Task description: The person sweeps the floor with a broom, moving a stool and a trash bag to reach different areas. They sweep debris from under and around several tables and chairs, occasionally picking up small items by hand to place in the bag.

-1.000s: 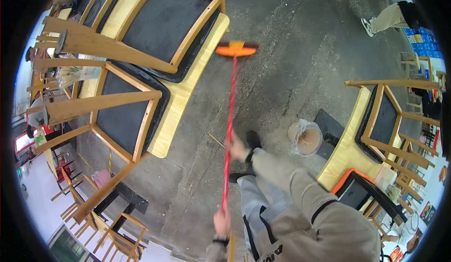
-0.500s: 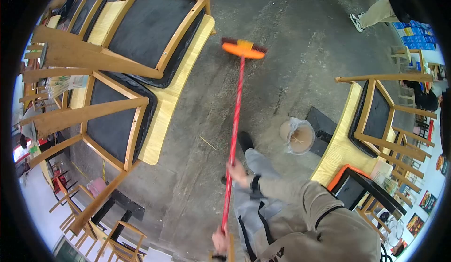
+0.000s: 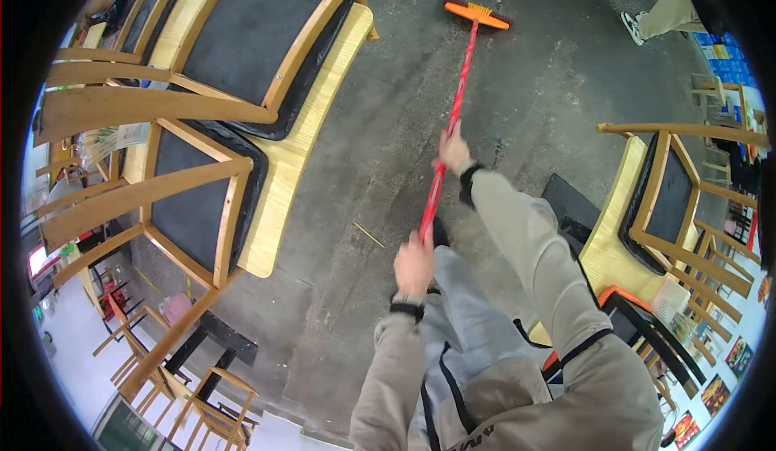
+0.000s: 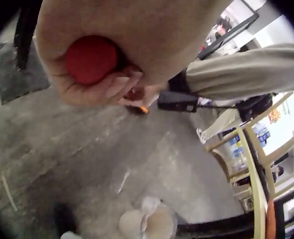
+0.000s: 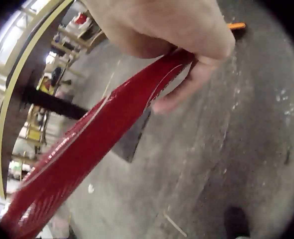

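A push broom with a red handle (image 3: 463,87) and an orange head (image 3: 477,16) reaches forward over the grey floor. My left hand (image 3: 414,267) grips the near end of the handle; its round red end cap (image 4: 92,59) shows within the curled fingers in the left wrist view. Farther along, my right hand (image 3: 455,150) holds the handle around its middle. In the right wrist view the red shaft (image 5: 102,129) runs out below that hand. A thin stick (image 3: 369,235) lies on the floor left of the handle.
Upturned chairs (image 3: 267,35) rest on a wooden table (image 3: 279,208) at left, and another upturned chair (image 3: 667,184) on a table at right. A lined waste bin (image 4: 159,224) stands on the floor. A person's leg (image 3: 667,14) shows at far right.
The broom head has moved forward and to the right, away from me. Both hands have travelled forward with the handle, and my right arm now covers the bin in the head view.
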`<state>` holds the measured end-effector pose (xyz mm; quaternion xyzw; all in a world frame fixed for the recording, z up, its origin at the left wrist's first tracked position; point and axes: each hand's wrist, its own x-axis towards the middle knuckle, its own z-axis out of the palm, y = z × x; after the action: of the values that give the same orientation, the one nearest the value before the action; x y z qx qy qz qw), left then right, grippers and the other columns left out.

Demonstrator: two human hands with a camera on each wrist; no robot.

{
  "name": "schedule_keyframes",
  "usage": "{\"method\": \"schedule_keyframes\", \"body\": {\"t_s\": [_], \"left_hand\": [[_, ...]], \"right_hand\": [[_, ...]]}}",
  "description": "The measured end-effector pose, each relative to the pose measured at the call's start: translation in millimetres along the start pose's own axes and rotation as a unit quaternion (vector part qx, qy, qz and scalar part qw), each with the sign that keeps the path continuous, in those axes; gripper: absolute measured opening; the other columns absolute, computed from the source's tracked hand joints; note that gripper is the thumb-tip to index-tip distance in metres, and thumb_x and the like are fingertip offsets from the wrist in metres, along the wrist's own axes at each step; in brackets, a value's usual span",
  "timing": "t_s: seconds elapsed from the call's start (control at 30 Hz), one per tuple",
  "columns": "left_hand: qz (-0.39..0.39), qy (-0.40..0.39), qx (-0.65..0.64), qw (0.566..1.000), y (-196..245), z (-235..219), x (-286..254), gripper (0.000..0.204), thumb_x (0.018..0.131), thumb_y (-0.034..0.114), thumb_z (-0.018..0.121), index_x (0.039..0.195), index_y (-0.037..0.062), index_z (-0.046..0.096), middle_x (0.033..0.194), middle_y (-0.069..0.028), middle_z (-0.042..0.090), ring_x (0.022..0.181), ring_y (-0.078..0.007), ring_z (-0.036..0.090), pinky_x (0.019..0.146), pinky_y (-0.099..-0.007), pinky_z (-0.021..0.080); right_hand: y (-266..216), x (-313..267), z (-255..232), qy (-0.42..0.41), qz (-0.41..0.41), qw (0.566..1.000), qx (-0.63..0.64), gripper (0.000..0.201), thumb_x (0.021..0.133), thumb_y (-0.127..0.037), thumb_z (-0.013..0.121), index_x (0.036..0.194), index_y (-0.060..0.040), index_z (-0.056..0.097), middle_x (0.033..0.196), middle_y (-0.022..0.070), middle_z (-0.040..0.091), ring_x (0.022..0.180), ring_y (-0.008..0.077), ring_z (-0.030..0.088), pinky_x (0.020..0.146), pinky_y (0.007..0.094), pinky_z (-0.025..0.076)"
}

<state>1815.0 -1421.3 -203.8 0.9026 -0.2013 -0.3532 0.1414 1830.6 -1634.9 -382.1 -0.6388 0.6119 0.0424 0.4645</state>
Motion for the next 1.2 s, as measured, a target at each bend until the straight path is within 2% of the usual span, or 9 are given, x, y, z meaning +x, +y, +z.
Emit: {"method": "schedule_keyframes", "body": {"t_s": [0.27,0.33,0.37,0.47,0.53,0.67,0.87,0.97,1.2], "left_hand": [[-0.181,-0.117,0.041,0.976,-211.8,-12.8,-260.6,0.047,0.091,0.044,0.035,0.083,0.002,0.056,0.065,-0.0234,0.058,0.063,-0.0429,0.057,0.055,-0.0527,0.044],[-0.276,-0.207,0.06,0.937,-252.6,-26.1,-355.4,0.055,0.088,0.051,0.037,0.083,0.001,0.059,0.067,-0.026,0.058,0.068,-0.0428,0.059,0.059,-0.0518,0.046],[-0.29,-0.191,0.081,0.934,-272.4,-28.1,-411.6,0.058,0.086,0.054,0.038,0.082,0.001,0.061,0.071,-0.0272,0.059,0.071,-0.0436,0.059,0.06,-0.0515,0.046],[-0.376,-0.182,0.084,0.905,-257.9,-51.6,-507.7,0.053,0.086,0.048,0.045,0.084,-0.0029,0.059,0.061,-0.0235,0.056,0.058,-0.0387,0.058,0.051,-0.0463,0.045],[-0.397,-0.169,0.058,0.9,-232.9,-66.5,-549.0,0.05,0.086,0.046,0.046,0.085,-0.0028,0.058,0.06,-0.0221,0.056,0.057,-0.0367,0.058,0.05,-0.0449,0.045],[-0.421,-0.144,0.015,0.895,-210.1,-71.6,-610.4,0.045,0.086,0.042,0.048,0.086,-0.0026,0.057,0.058,-0.0193,0.056,0.054,-0.0327,0.058,0.048,-0.042,0.045],[-0.339,-0.036,-0.12,0.932,-280.4,-25.1,-615.2,0.038,0.085,0.036,0.052,0.088,-0.0023,0.056,0.055,-0.0151,0.055,0.05,-0.0266,0.058,0.046,-0.0377,0.044],[-0.349,-0.109,-0.304,0.88,-335.7,-23.4,-511.2,0.027,0.084,0.028,0.058,0.09,0.0027,0.05,0.058,-0.0031,0.051,0.046,-0.0115,0.05,0.04,-0.0277,0.04],[-0.092,-0.099,-0.148,0.98,-434.5,-25.8,-396.3,0.039,0.085,0.039,0.053,0.09,-0.0001,0.052,0.071,-0.0266,0.057,0.069,-0.042,0.058,0.056,-0.046,0.045]], "right_hand": [[71.4,-321.7,105.5,-0.188,-0.01,0.981,-0.052,0.072,0.089,-0.032,0.042,0.139,-0.0065,-0.003,0.066,0.0239,0.059,0.06,0.042,0.058,0.054,0.0501,0.044],[163.3,-413.8,180.3,-0.132,-0.203,0.97,0.009,0.078,0.085,-0.025,0.051,0.137,0.0019,0.0,0.116,0.0317,0.046,0.101,0.0432,0.051,0.089,0.0462,0.04],[142.2,-444.0,155.9,-0.436,0.125,0.891,-0.013,0.082,0.081,-0.024,0.057,0.136,0.0041,0.003,0.131,0.0291,0.032,0.117,0.0398,0.04,0.1,0.0419,0.031],[197.6,-516.5,203.5,-0.462,0.084,0.882,-0.032,0.085,0.073,-0.028,0.066,0.133,0.0041,0.014,0.117,0.0241,0.047,0.101,0.0341,0.054,0.085,0.0416,0.044],[184.5,-549.5,211.7,-0.494,0.443,0.725,0.187,0.074,0.072,-0.031,0.069,0.125,0.0011,0.029,0.088,0.0104,0.057,0.062,0.0193,0.058,0.058,0.0343,0.05],[159.5,-626.7,191.0,-0.399,0.417,0.807,0.124,0.037,0.085,-0.044,0.052,0.096,-0.0096,0.046,0.062,0.0018,0.048,0.049,0.0138,0.049,0.042,0.0292,0.042],[134.1,-566.5,186.5,-0.357,0.196,0.906,0.112,0.045,0.09,-0.051,0.034,0.098,-0.0066,0.042,0.054,0.0075,0.047,0.043,0.0197,0.05,0.038,0.0353,0.041],[113.6,-500.9,212.2,-0.184,0.032,0.977,0.1,0.047,0.091,-0.034,0.039,0.132,-0.019,0.022,0.089,0.0294,0.059,0.078,0.0475,0.056,0.067,0.0544,0.044],[159.4,-397.0,278.5,-0.098,0.028,0.981,0.165,0.061,0.091,-0.025,0.038,0.139,-0.0174,0.001,0.066,0.0189,0.056,0.044,0.0265,0.056,0.04,0.0416,0.049]]}}
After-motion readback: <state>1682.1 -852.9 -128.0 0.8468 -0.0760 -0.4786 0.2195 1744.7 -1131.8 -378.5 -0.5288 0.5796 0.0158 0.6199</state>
